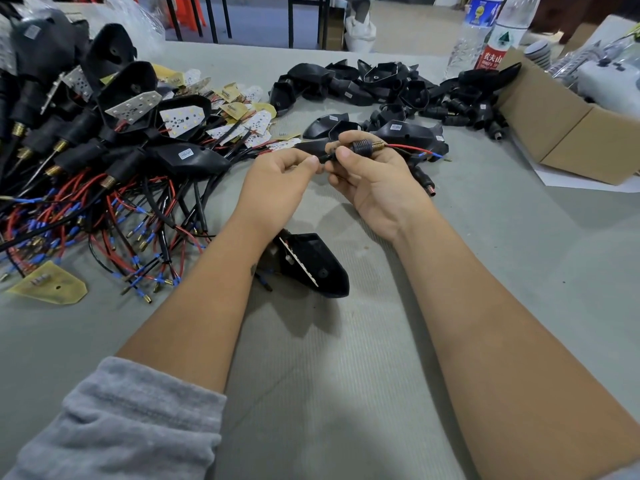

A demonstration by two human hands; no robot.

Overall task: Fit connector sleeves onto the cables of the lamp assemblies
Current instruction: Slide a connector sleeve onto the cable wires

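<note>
Above the table, both hands pinch a sleeved cable lying left-right, wires pointing right.

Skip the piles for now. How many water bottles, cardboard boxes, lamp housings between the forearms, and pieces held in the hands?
Water bottles: 2
Cardboard box: 1
Lamp housing between the forearms: 1
Connector sleeve, gripped by the right hand: 1
Cable, pinched by the left hand: 1
Total: 6
</note>
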